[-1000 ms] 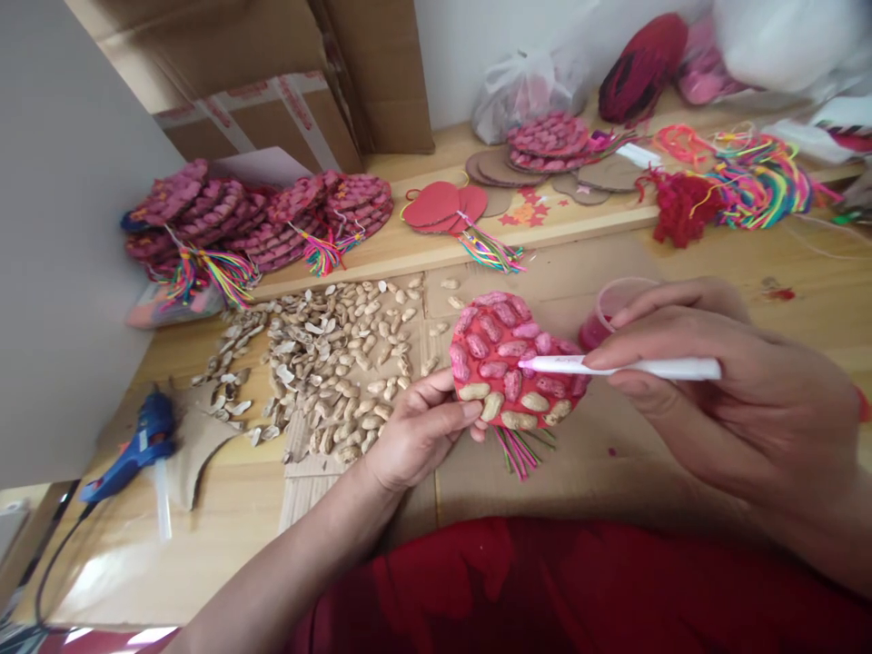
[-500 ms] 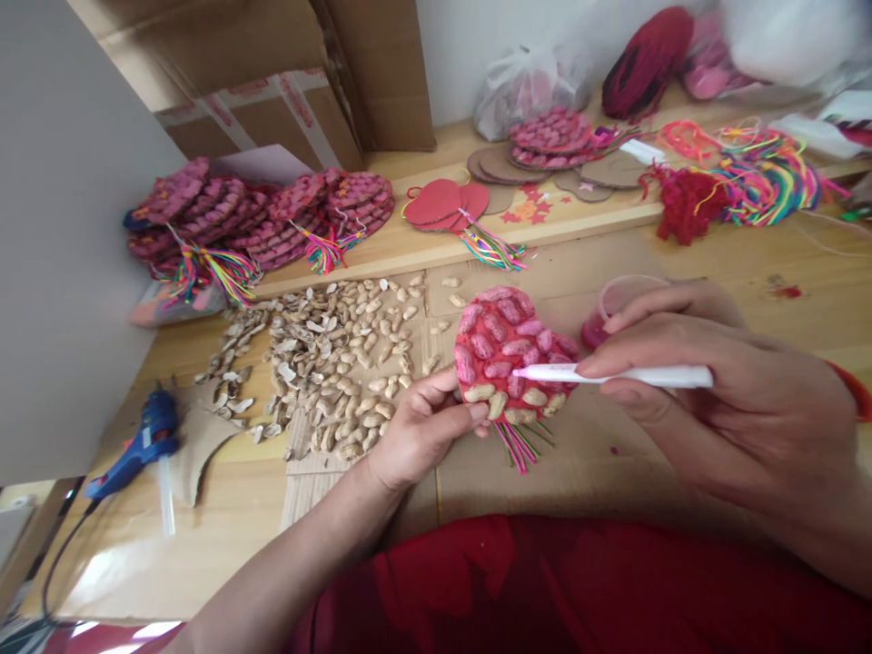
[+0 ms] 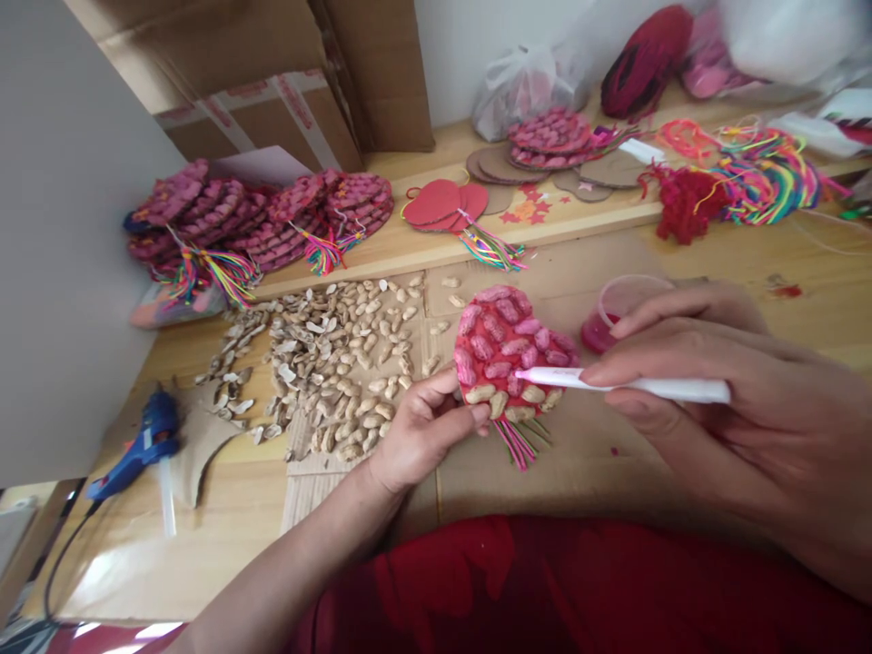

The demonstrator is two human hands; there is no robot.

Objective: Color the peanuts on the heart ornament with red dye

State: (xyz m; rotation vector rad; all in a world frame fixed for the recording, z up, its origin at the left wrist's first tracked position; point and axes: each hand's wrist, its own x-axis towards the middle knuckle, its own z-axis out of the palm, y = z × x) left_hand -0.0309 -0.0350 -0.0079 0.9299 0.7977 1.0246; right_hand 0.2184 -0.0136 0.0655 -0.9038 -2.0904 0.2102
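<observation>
Between thumb and fingers, my left hand [image 3: 426, 422] grips the left edge of a red heart-shaped plaque [image 3: 491, 322] covered with peanut shells. Most of its shells are pink, while several along the lower part are bare tan. A pink and green tassel [image 3: 518, 443] hangs from its lower end. My right hand [image 3: 736, 400] pinches a white pen-like marker [image 3: 654, 389], whose pink tip touches or nearly touches a shell low on the plaque. Just behind the right hand's fingers stands a clear cup [image 3: 630, 295] with pink liquid, partly hidden.
Loose peanut shells [image 3: 368, 363] spread over cardboard at left. A blue glue gun [image 3: 146, 440] lies farther left. Along a raised wooden ledge [image 3: 409, 250] are stacked pink shell plaques [image 3: 292, 213], red hearts [image 3: 436, 204], cardboard discs [image 3: 504, 166] and colourful tassels [image 3: 777, 177].
My right hand and the marker have shifted slightly right and down, uncovering more of the cup. My left hand and the plaque stay almost where they were.
</observation>
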